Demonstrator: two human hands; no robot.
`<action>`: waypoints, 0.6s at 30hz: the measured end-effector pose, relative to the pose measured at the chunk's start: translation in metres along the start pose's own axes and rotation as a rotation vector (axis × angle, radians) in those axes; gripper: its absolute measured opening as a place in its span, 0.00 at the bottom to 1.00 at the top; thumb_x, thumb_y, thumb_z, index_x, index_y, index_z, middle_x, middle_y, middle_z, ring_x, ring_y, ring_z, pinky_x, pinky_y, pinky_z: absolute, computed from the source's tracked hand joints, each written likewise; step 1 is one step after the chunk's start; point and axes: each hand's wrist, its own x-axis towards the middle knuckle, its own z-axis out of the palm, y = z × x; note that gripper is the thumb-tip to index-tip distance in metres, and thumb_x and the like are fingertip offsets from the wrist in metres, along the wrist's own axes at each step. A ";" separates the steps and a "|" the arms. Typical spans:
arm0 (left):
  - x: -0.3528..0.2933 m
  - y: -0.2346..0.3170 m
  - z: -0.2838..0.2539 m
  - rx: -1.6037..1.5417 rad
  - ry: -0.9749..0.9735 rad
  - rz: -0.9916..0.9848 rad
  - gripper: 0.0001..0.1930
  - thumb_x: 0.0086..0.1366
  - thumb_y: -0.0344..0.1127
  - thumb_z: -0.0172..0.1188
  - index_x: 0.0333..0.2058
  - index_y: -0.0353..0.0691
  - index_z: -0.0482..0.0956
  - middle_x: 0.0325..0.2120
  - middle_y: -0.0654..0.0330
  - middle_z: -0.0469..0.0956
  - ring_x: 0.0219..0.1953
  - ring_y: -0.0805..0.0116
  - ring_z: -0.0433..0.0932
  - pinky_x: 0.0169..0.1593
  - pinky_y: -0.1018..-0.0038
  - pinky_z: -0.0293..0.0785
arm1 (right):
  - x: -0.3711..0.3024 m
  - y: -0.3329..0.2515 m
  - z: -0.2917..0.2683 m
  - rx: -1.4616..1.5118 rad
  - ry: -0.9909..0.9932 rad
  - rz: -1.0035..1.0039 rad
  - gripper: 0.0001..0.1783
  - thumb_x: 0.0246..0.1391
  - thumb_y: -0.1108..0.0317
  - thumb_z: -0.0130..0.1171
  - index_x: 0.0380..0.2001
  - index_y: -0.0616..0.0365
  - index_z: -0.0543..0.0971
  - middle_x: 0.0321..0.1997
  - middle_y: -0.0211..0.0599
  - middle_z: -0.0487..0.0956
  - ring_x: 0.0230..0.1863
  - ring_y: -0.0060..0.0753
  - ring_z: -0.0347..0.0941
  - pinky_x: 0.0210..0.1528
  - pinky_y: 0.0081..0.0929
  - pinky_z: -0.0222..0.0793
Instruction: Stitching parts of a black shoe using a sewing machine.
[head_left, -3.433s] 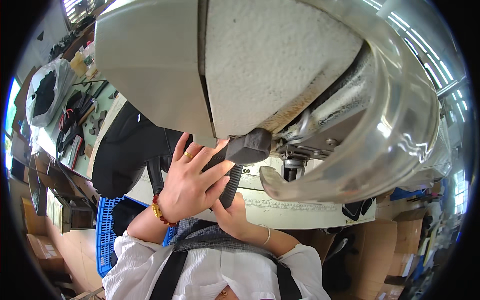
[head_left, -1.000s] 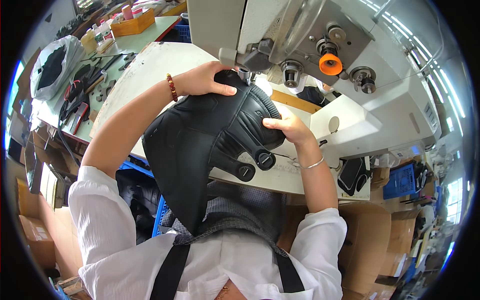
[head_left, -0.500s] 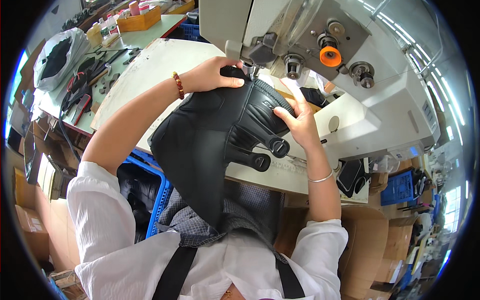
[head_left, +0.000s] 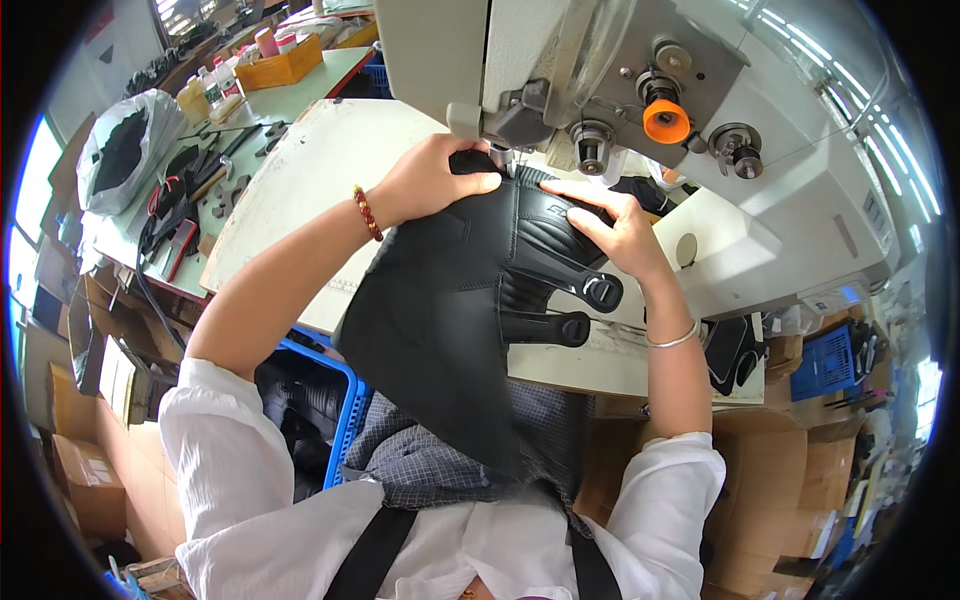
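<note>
A black leather-like piece [head_left: 430, 270] lies under the needle area of a sewing machine [head_left: 720, 190] and hangs over the near table edge toward my lap. Along its right side run padded ribs, a stitched seam and two black straps [head_left: 560, 275] with round-ended plastic tips. My left hand [head_left: 435, 180] grips the far left edge beside the presser foot [head_left: 503, 158], thumb on top, the other fingers partly hidden. On the ribbed right part rests my right hand [head_left: 625, 235], holding the edge with thumb and index finger on the surface; its remaining fingers are mostly hidden.
A blue crate [head_left: 350, 410] with black pieces stands left of my lap. Farther left, a green table [head_left: 310, 85] carries tools, bottles, a wooden box [head_left: 278, 65] and a plastic bag [head_left: 125, 150]. Cardboard boxes [head_left: 750, 470] and another blue basket [head_left: 822, 362] are at right.
The black piece has turned, its ribbed side and straps swinging to the right and its lower corner too. Both hands keep hold of it. The whole view has also shifted slightly.
</note>
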 end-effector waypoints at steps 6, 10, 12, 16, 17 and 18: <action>-0.003 0.007 0.001 -0.031 0.072 0.082 0.14 0.56 0.41 0.63 0.37 0.40 0.80 0.35 0.53 0.81 0.42 0.57 0.78 0.49 0.69 0.70 | 0.003 0.008 0.003 0.029 0.037 -0.010 0.22 0.47 0.66 0.66 0.49 0.53 0.79 0.46 0.37 0.82 0.42 0.27 0.76 0.51 0.24 0.69; -0.002 0.002 0.002 -0.041 0.091 0.084 0.12 0.56 0.40 0.61 0.36 0.39 0.80 0.33 0.54 0.81 0.39 0.58 0.79 0.47 0.69 0.71 | 0.005 0.007 0.003 0.044 0.015 0.032 0.22 0.47 0.66 0.66 0.48 0.54 0.80 0.45 0.38 0.82 0.41 0.28 0.76 0.50 0.24 0.69; -0.002 0.001 0.003 -0.043 0.096 0.101 0.12 0.56 0.39 0.61 0.36 0.39 0.80 0.33 0.54 0.81 0.39 0.58 0.79 0.47 0.69 0.71 | 0.005 0.010 0.002 0.060 0.007 0.095 0.21 0.47 0.65 0.66 0.47 0.56 0.80 0.44 0.39 0.82 0.42 0.29 0.76 0.50 0.25 0.68; -0.002 0.006 0.003 -0.028 0.102 0.090 0.12 0.56 0.37 0.61 0.37 0.39 0.80 0.34 0.55 0.81 0.40 0.59 0.79 0.47 0.69 0.71 | 0.005 0.007 0.001 0.046 0.020 0.121 0.20 0.47 0.65 0.67 0.45 0.57 0.80 0.44 0.39 0.82 0.42 0.29 0.76 0.50 0.25 0.68; -0.002 0.005 0.004 -0.030 0.097 0.088 0.12 0.56 0.37 0.61 0.37 0.39 0.80 0.34 0.55 0.81 0.40 0.59 0.79 0.47 0.69 0.71 | 0.005 0.006 0.000 0.048 0.021 0.126 0.20 0.47 0.65 0.67 0.45 0.57 0.80 0.44 0.39 0.82 0.42 0.29 0.76 0.50 0.25 0.68; -0.001 0.004 0.004 -0.038 0.102 0.101 0.12 0.56 0.37 0.62 0.38 0.39 0.80 0.35 0.56 0.81 0.41 0.59 0.79 0.47 0.68 0.71 | 0.005 0.006 0.000 0.037 0.018 0.127 0.20 0.47 0.64 0.67 0.45 0.57 0.80 0.44 0.39 0.82 0.42 0.30 0.76 0.50 0.25 0.68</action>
